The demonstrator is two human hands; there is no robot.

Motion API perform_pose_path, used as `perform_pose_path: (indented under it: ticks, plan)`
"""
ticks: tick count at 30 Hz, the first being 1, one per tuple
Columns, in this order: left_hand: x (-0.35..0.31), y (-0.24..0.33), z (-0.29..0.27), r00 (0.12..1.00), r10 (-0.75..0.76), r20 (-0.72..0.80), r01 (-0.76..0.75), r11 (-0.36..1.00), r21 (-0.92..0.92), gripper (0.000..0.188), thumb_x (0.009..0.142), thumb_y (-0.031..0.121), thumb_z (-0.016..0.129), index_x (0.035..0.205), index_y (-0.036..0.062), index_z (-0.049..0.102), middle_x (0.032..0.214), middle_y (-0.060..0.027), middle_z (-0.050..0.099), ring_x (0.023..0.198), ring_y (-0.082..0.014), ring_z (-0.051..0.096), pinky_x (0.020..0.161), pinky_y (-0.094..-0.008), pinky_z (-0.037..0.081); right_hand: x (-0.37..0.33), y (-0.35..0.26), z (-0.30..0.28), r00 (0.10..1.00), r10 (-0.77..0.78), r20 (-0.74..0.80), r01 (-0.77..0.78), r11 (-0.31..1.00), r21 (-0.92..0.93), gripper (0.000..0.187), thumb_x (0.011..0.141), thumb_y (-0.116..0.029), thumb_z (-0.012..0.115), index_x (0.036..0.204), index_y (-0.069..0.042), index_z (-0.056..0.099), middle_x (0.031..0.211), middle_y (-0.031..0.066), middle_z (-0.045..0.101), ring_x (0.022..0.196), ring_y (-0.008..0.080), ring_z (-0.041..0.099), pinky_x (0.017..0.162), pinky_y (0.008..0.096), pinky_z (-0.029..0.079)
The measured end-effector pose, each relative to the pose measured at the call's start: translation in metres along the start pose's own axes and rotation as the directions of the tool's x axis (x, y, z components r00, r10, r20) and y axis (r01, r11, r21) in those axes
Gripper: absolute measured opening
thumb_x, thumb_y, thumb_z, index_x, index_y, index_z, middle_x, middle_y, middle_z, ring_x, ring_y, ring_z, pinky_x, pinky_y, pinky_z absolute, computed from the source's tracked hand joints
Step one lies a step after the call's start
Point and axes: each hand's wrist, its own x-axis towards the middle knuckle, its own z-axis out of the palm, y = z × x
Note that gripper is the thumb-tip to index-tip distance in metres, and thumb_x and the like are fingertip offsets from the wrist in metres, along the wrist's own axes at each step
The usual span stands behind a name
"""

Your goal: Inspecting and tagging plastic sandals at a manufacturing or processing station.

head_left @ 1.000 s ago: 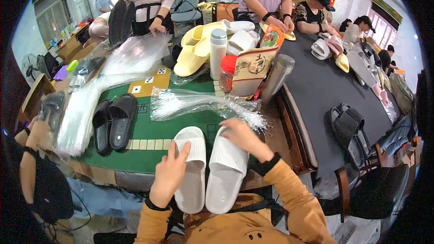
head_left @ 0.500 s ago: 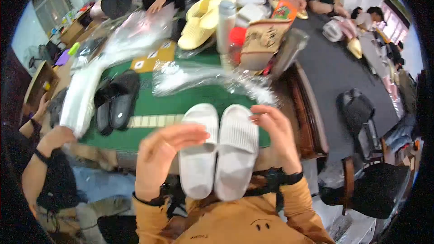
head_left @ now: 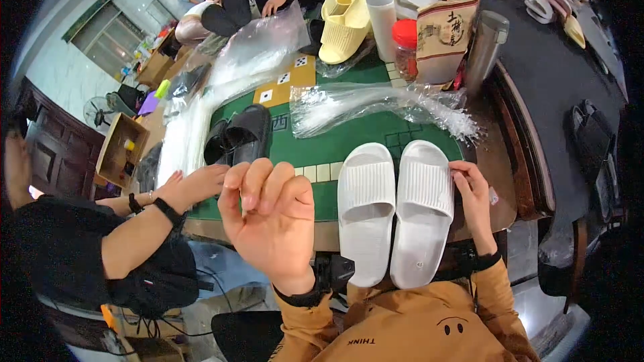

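A pair of white slippers lies side by side on the table, with the left slipper (head_left: pixel 367 184) and the right slipper (head_left: pixel 424 181) both pointing away from me. Ribbed straps cross their tops, and their heels reach past the near table edge. My right hand (head_left: pixel 475 194) is at the outer side of the right slipper, thumb and forefinger closed at the strap's edge. To the left of the pair, my left hand (head_left: pixel 272 218) is raised in the air. Its fingers are loosely bent above a bare palm, and it holds nothing.
Black slippers (head_left: pixel 249 134) lie beyond my left hand, near a co-worker's hand (head_left: pixel 201 186). Farther back are a plastic bag of clear strips (head_left: pixel 335 108), yellow slippers (head_left: pixel 345 27), a white bottle (head_left: pixel 381 23), a red-lidded jar (head_left: pixel 404 50) and a steel tumbler (head_left: pixel 486 50).
My left hand has moved away from the left slipper, turning its palm into view. My right hand stays beside the right slipper. The view has swung left; the co-worker's arm appears nearer.
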Motion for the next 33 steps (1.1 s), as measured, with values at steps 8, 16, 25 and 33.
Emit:
perform_pose_path:
  ticks: [8,16,25,33]
  plan:
    - [0.013,-0.036,0.010,0.991,-0.131,0.008,0.130,0.987,0.090,0.018,0.096,0.020,0.047,0.091,0.0068,0.058,0.071,-0.0009,0.045,0.068,-0.0134,0.039,0.067,-0.0279,0.033,-0.044,-0.119,0.036,0.549,-0.344,0.762,0.364,0.919,0.153,0.070,0.079,-0.029,0.077,0.135,-0.003,0.046,0.131,0.0165,0.053,0.120,0.0329,0.052,0.100,0.0411,0.043]
    - [0.016,-0.059,-0.002,0.979,-0.201,-0.038,0.204,0.976,0.075,0.021,0.096,0.019,0.044,0.090,0.0042,0.057,0.073,-0.0024,0.047,0.070,-0.0149,0.042,0.069,-0.0287,0.034,-0.067,-0.085,0.072,0.544,-0.344,0.765,0.065,0.927,0.370,0.063,0.082,-0.025,0.074,0.133,-0.004,0.046,0.124,0.0164,0.057,0.114,0.0284,0.057,0.099,0.0361,0.043]
    - [0.034,-0.059,-0.048,0.648,-0.312,0.695,-0.737,-0.486,0.469,0.011,0.087,0.008,0.057,0.087,-0.0003,0.065,0.077,-0.0116,0.061,0.067,-0.0267,0.060,0.061,-0.0353,0.047,-0.078,-0.075,0.080,0.657,-0.169,0.734,-0.037,0.966,0.256,0.059,0.083,-0.026,0.073,0.129,-0.001,0.046,0.116,0.0172,0.059,0.108,0.0274,0.060,0.095,0.0352,0.046]
    - [0.046,-0.041,-0.029,0.994,-0.087,-0.070,0.105,0.941,0.321,0.014,0.096,0.015,0.048,0.096,0.0040,0.056,0.074,-0.0012,0.048,0.069,-0.0130,0.041,0.068,-0.0275,0.036,-0.103,-0.101,0.079,0.632,-0.342,0.696,0.345,0.928,0.143,0.063,0.086,-0.032,0.068,0.131,0.001,0.038,0.105,0.0195,0.055,0.084,0.0398,0.063,0.070,0.0450,0.054]
